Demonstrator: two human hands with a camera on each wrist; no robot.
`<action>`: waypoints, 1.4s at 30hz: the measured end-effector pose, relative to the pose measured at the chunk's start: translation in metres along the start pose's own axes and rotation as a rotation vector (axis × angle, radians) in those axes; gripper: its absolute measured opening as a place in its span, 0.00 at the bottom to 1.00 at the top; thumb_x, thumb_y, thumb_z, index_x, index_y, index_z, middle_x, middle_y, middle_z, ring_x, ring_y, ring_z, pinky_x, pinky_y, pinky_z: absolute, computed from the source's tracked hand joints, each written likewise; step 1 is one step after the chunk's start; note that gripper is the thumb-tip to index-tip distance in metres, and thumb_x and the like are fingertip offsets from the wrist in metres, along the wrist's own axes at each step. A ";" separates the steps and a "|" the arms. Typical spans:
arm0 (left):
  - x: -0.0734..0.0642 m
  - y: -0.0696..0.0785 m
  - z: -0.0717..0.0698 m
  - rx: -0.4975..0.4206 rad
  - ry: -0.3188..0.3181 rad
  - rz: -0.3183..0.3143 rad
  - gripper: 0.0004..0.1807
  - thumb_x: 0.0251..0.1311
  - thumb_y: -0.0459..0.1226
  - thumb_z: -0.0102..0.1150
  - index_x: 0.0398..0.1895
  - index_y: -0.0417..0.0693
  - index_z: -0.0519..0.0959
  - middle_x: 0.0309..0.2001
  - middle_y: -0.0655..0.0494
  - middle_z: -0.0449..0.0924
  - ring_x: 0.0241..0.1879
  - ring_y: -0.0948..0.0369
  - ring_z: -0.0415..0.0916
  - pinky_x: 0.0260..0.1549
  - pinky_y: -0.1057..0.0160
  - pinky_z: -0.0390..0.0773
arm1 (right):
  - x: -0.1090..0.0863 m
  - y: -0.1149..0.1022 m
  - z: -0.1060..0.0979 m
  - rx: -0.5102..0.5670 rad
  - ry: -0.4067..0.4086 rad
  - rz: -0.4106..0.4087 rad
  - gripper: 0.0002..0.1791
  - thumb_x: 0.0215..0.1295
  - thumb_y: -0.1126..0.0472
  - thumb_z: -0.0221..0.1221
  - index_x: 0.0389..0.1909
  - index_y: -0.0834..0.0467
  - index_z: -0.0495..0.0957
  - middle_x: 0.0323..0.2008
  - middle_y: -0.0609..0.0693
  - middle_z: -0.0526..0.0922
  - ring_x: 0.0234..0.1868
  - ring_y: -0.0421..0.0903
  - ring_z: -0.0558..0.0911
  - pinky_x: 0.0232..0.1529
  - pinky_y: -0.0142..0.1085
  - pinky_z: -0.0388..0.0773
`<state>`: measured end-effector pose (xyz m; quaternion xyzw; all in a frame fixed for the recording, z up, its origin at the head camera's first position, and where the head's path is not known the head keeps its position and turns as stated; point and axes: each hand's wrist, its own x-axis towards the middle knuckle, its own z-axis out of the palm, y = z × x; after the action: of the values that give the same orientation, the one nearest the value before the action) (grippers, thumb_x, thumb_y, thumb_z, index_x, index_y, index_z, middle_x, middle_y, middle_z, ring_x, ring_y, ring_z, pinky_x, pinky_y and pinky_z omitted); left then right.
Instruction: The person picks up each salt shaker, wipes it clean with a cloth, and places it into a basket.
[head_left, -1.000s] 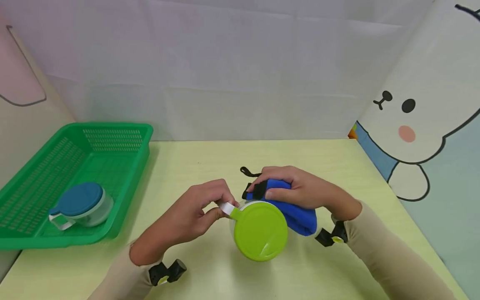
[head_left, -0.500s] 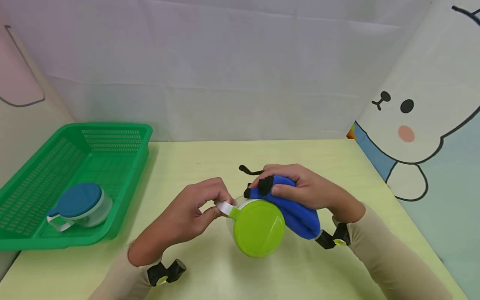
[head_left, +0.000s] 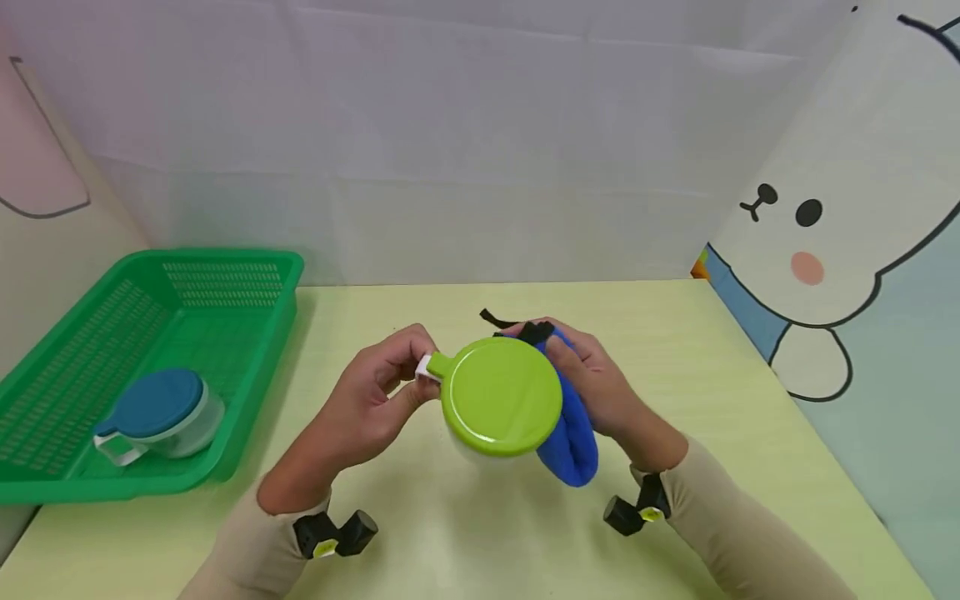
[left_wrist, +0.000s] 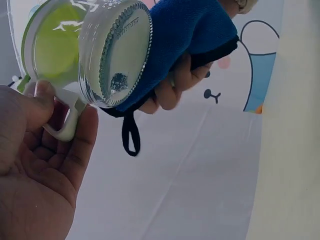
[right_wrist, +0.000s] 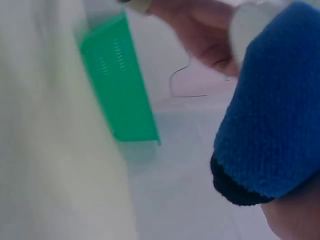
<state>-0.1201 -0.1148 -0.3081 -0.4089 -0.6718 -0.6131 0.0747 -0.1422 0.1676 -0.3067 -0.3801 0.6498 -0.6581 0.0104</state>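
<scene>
A clear glass jar (left_wrist: pixel 125 55) with a green lid (head_left: pixel 501 396) is held up over the table. My left hand (head_left: pixel 375 404) pinches its white handle (left_wrist: pixel 70 125) between thumb and fingers. On the jar's other side, my right hand (head_left: pixel 600 387) grips a folded blue cloth (head_left: pixel 573 450) with black edging and presses it against the glass. A black hanging loop (left_wrist: pixel 131 135) dangles from the cloth. The left wrist view shows the jar's ridged base facing the camera. In the right wrist view the blue cloth (right_wrist: pixel 280 110) covers most of the jar.
On the left of the pale table (head_left: pixel 360 533) stands a green plastic basket (head_left: pixel 288 333). Inside lies a similar glass jar with a blue lid (head_left: pixel 159 402) and a white handle. A white sheet (head_left: pixel 450 150) hangs behind, with a cartoon-printed panel (head_left: pixel 862 250) at the right.
The jar has risen and shifted slightly left, its lid turned more toward the head camera. My right hand and the cloth have swung left and down around the jar's right side.
</scene>
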 end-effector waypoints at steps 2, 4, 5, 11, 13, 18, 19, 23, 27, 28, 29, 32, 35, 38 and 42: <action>0.001 0.000 0.002 -0.027 0.048 -0.057 0.09 0.72 0.35 0.59 0.38 0.38 0.71 0.36 0.55 0.72 0.36 0.59 0.70 0.36 0.67 0.78 | 0.000 -0.004 0.006 -0.013 0.091 -0.079 0.21 0.85 0.49 0.44 0.63 0.55 0.78 0.59 0.50 0.82 0.60 0.49 0.80 0.63 0.38 0.76; 0.003 0.003 0.006 -0.029 0.133 -0.129 0.07 0.72 0.29 0.57 0.40 0.34 0.70 0.38 0.53 0.72 0.38 0.58 0.73 0.40 0.67 0.80 | 0.000 -0.010 0.014 -0.118 0.235 -0.236 0.25 0.83 0.46 0.48 0.62 0.62 0.78 0.55 0.53 0.82 0.56 0.49 0.81 0.60 0.37 0.76; 0.005 0.005 0.009 -0.026 0.178 -0.169 0.06 0.72 0.27 0.56 0.40 0.33 0.69 0.39 0.52 0.73 0.39 0.57 0.74 0.42 0.67 0.81 | 0.000 -0.012 0.020 -0.193 0.318 -0.331 0.28 0.81 0.45 0.50 0.60 0.66 0.78 0.52 0.56 0.82 0.53 0.50 0.81 0.58 0.36 0.77; 0.023 0.022 0.033 0.070 0.361 -0.331 0.05 0.72 0.25 0.57 0.46 0.34 0.72 0.42 0.44 0.75 0.39 0.52 0.80 0.42 0.63 0.85 | 0.007 0.001 0.053 -0.698 0.692 -0.790 0.26 0.75 0.46 0.61 0.50 0.69 0.81 0.38 0.68 0.74 0.38 0.56 0.77 0.49 0.35 0.79; 0.028 0.023 0.039 0.107 0.388 -0.338 0.06 0.71 0.26 0.59 0.47 0.34 0.74 0.42 0.44 0.76 0.38 0.52 0.81 0.40 0.63 0.85 | 0.009 0.006 0.055 -0.846 0.703 -0.845 0.22 0.73 0.48 0.63 0.49 0.65 0.82 0.38 0.68 0.73 0.36 0.58 0.76 0.48 0.37 0.82; 0.034 0.024 0.044 0.246 0.374 -0.316 0.08 0.70 0.29 0.63 0.47 0.38 0.76 0.42 0.50 0.79 0.36 0.57 0.80 0.38 0.63 0.84 | 0.008 0.018 0.049 -0.927 0.696 -0.808 0.18 0.72 0.51 0.65 0.49 0.62 0.82 0.38 0.66 0.71 0.37 0.57 0.76 0.44 0.42 0.81; 0.034 0.024 0.043 0.268 0.360 -0.316 0.08 0.70 0.30 0.63 0.47 0.39 0.76 0.42 0.51 0.79 0.36 0.58 0.80 0.37 0.63 0.84 | 0.009 0.019 0.045 -0.867 0.708 -0.764 0.20 0.73 0.49 0.64 0.50 0.64 0.82 0.39 0.66 0.71 0.38 0.57 0.76 0.44 0.41 0.80; 0.030 0.023 0.035 0.289 0.285 -0.306 0.07 0.69 0.28 0.64 0.42 0.42 0.75 0.40 0.54 0.77 0.37 0.59 0.77 0.38 0.62 0.82 | 0.010 0.015 0.023 -0.433 0.661 -0.464 0.28 0.77 0.45 0.57 0.57 0.67 0.78 0.48 0.63 0.79 0.49 0.54 0.79 0.54 0.38 0.78; 0.027 0.021 0.023 0.228 0.184 -0.251 0.10 0.66 0.25 0.65 0.39 0.43 0.73 0.38 0.54 0.75 0.39 0.58 0.77 0.41 0.61 0.83 | 0.015 0.001 -0.006 -0.004 0.412 -0.024 0.29 0.82 0.43 0.47 0.66 0.63 0.73 0.55 0.54 0.82 0.54 0.50 0.80 0.60 0.38 0.76; 0.027 0.020 0.020 0.213 0.154 -0.235 0.10 0.65 0.24 0.65 0.38 0.43 0.74 0.38 0.55 0.75 0.39 0.58 0.77 0.42 0.61 0.83 | 0.017 -0.003 -0.013 0.065 0.340 0.088 0.29 0.82 0.42 0.46 0.67 0.61 0.73 0.55 0.53 0.81 0.55 0.50 0.80 0.61 0.38 0.76; 0.026 0.019 0.018 0.205 0.124 -0.219 0.10 0.65 0.24 0.66 0.38 0.44 0.74 0.37 0.56 0.76 0.39 0.58 0.78 0.42 0.61 0.83 | 0.020 -0.006 -0.019 0.105 0.269 0.193 0.29 0.82 0.41 0.45 0.67 0.60 0.73 0.55 0.53 0.81 0.56 0.51 0.79 0.61 0.39 0.75; 0.022 0.017 0.016 0.201 0.039 -0.180 0.11 0.62 0.25 0.69 0.37 0.46 0.76 0.37 0.59 0.78 0.39 0.59 0.79 0.41 0.62 0.84 | 0.028 -0.014 -0.035 0.079 0.070 0.399 0.29 0.83 0.40 0.43 0.67 0.58 0.73 0.57 0.54 0.80 0.58 0.53 0.78 0.61 0.40 0.74; 0.019 0.018 0.018 0.239 0.001 -0.156 0.12 0.60 0.26 0.71 0.36 0.49 0.78 0.36 0.64 0.80 0.36 0.62 0.81 0.38 0.62 0.85 | 0.036 -0.025 -0.045 -0.018 -0.057 0.464 0.27 0.83 0.43 0.43 0.65 0.58 0.74 0.55 0.57 0.80 0.54 0.55 0.80 0.58 0.41 0.77; 0.018 0.022 0.021 0.305 0.007 -0.146 0.13 0.58 0.26 0.72 0.34 0.52 0.78 0.34 0.67 0.79 0.33 0.66 0.80 0.36 0.64 0.84 | 0.043 -0.043 -0.045 -0.297 -0.111 0.405 0.21 0.83 0.47 0.47 0.62 0.56 0.76 0.48 0.57 0.81 0.44 0.55 0.82 0.47 0.44 0.82; 0.019 0.029 0.026 0.418 0.022 -0.142 0.12 0.60 0.30 0.72 0.35 0.52 0.78 0.34 0.68 0.78 0.33 0.70 0.78 0.35 0.66 0.83 | 0.051 -0.066 -0.026 -0.843 -0.146 0.252 0.16 0.79 0.48 0.56 0.58 0.52 0.79 0.42 0.52 0.78 0.38 0.50 0.80 0.37 0.44 0.81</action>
<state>-0.1034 -0.0857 -0.2812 -0.3296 -0.8104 -0.4689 0.1219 -0.1596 0.1742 -0.2216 -0.3147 0.9001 -0.3006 -0.0195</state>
